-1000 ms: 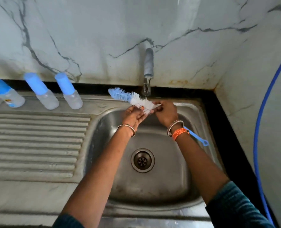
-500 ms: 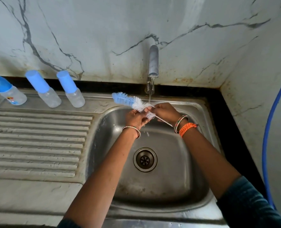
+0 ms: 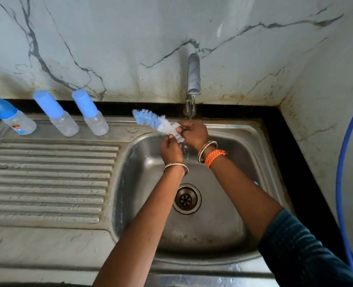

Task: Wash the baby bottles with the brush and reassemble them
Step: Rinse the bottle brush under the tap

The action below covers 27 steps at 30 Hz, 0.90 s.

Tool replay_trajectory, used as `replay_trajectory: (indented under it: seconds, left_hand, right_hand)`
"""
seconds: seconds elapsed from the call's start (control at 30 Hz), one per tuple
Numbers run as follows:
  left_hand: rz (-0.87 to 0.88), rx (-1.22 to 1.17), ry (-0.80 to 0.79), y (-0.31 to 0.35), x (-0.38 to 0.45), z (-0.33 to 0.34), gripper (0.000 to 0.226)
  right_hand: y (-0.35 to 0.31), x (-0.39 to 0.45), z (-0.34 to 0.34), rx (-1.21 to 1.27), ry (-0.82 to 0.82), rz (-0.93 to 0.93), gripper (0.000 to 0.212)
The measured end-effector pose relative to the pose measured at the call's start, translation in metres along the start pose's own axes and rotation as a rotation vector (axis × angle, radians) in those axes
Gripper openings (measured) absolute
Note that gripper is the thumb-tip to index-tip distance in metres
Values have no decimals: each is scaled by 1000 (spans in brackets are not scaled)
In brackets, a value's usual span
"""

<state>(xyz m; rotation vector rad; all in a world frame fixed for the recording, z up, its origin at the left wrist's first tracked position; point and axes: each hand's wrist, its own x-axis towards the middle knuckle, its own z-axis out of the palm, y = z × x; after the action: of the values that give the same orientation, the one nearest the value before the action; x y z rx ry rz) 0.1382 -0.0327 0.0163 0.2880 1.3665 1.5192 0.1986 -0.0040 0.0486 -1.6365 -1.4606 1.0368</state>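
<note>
A blue and white bottle brush (image 3: 158,123) is held over the steel sink (image 3: 260,146), its bristle end pointing up and left. My right hand (image 3: 195,134) grips its handle end under the tap (image 3: 193,75), where a thin stream of water runs. My left hand (image 3: 171,150) pinches the white bristles from below. Three clear baby bottles with blue caps stand at the back of the drainboard: the left bottle (image 3: 14,119), the middle bottle (image 3: 57,114) and the right bottle (image 3: 91,114).
A ribbed steel drainboard (image 3: 47,179) lies left of the basin. The drain (image 3: 187,198) sits in the basin's middle. Marble walls close the back and right side. A blue hose (image 3: 341,162) runs down the right wall.
Both hands have stayed under the tap while rubbing the brush. The brush's blue handle end, visible beside my right wrist a second ago, is now hidden. Water now drips below the hands.
</note>
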Motion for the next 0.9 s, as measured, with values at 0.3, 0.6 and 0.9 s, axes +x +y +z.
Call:
replay_trajectory:
  seconds: [0.3,0.6,0.9]
  left_hand:
    - [-53,-73,-199,19,-8,-3,12]
    - [78,29,-50,19,-1,2,33]
    - [11,33,-111,-1,-11,0,31]
  right_hand:
    - [22,-6,-35,100,-50,183,11]
    - [10,4,-26,-53,-132,-8,42]
    - [29,-1,-35,45,-270,-12,32]
